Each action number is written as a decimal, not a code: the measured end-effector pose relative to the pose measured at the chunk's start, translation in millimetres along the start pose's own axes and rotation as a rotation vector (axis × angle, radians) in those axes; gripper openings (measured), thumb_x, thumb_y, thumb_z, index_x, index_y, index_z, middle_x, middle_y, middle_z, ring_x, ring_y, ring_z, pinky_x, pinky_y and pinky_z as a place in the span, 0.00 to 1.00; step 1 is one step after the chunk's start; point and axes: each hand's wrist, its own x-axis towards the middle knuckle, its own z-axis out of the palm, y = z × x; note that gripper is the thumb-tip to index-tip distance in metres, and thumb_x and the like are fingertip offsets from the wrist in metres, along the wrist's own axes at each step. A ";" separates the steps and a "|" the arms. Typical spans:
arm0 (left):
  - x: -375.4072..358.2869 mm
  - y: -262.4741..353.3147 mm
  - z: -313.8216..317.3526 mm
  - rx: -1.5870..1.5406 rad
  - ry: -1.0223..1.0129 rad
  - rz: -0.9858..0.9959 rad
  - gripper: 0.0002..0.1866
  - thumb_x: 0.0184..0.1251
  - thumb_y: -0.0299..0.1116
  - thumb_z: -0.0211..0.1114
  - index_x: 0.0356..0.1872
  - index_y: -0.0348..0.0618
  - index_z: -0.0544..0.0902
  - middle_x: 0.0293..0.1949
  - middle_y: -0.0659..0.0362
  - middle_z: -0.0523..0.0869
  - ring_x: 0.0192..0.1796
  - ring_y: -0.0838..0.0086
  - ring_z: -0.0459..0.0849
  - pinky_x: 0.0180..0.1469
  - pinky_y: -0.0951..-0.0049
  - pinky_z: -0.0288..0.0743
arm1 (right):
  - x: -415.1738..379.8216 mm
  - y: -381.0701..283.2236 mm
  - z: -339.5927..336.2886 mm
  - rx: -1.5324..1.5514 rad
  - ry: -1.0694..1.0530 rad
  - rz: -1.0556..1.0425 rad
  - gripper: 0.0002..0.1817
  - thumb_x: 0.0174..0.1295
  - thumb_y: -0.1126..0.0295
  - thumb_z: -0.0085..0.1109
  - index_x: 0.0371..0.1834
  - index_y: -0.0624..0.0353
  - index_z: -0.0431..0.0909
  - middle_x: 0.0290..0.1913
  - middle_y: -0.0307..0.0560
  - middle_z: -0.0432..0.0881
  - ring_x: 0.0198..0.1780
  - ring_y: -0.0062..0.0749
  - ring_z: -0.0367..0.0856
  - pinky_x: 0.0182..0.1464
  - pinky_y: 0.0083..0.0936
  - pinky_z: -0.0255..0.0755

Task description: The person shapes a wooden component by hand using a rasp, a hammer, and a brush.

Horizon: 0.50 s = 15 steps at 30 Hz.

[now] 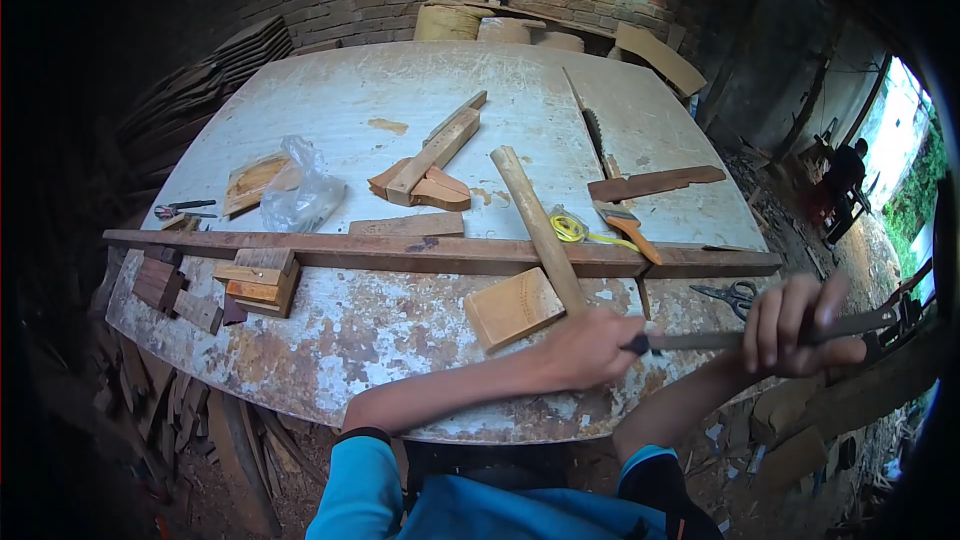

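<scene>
My left hand (598, 348) is closed at the black end of a long, thin, dark rod-like piece (695, 342), near the table's front edge. Further right, the fingers of my right hand (795, 328) curl round the same piece, which extends past them to the right. What the piece is, I cannot make out. Just beyond my left hand, a long wooden handle (540, 230) leans across a reddish-brown beam (420, 252), its near end beside the hand. A light wooden block (515, 308) lies left of that end. Dark-handled scissors (738, 297) lie behind the rod.
The worktable (350, 75) bears a brush (630, 230), yellow tape measure (568, 226), saw (592, 135), plastic bag (303, 195), joined wood pieces (435, 155) and small blocks (262, 280). Planks (245, 55) are stacked at the left. A dark figure, seemingly a person (845, 175), is far right.
</scene>
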 end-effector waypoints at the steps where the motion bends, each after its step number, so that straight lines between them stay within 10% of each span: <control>1: 3.7 -1.1 -10.3 0.127 0.217 0.114 0.07 0.58 0.33 0.59 0.28 0.40 0.76 0.15 0.49 0.76 0.21 0.54 0.79 0.24 0.56 0.70 | -1.9 8.1 2.2 -0.047 0.133 -0.069 0.25 0.65 0.47 0.48 0.32 0.63 0.68 0.19 0.42 0.65 0.17 0.27 0.65 0.15 0.24 0.59; 7: 10.4 2.3 -57.5 0.638 0.496 0.012 0.11 0.46 0.29 0.66 0.23 0.38 0.71 0.16 0.52 0.76 0.20 0.59 0.78 0.22 0.64 0.70 | 29.6 81.6 -1.5 -0.314 0.885 -0.323 0.23 0.65 0.42 0.43 0.37 0.52 0.67 0.22 0.32 0.60 0.21 0.19 0.60 0.29 0.19 0.61; 15: 12.5 0.7 -34.5 0.275 0.388 0.112 0.17 0.54 0.39 0.68 0.25 0.38 0.71 0.18 0.52 0.76 0.20 0.60 0.78 0.22 0.65 0.68 | 20.1 79.2 0.7 -0.105 0.726 -0.265 0.25 0.66 0.39 0.33 0.27 0.49 0.56 0.17 0.31 0.52 0.13 0.14 0.44 0.12 0.13 0.42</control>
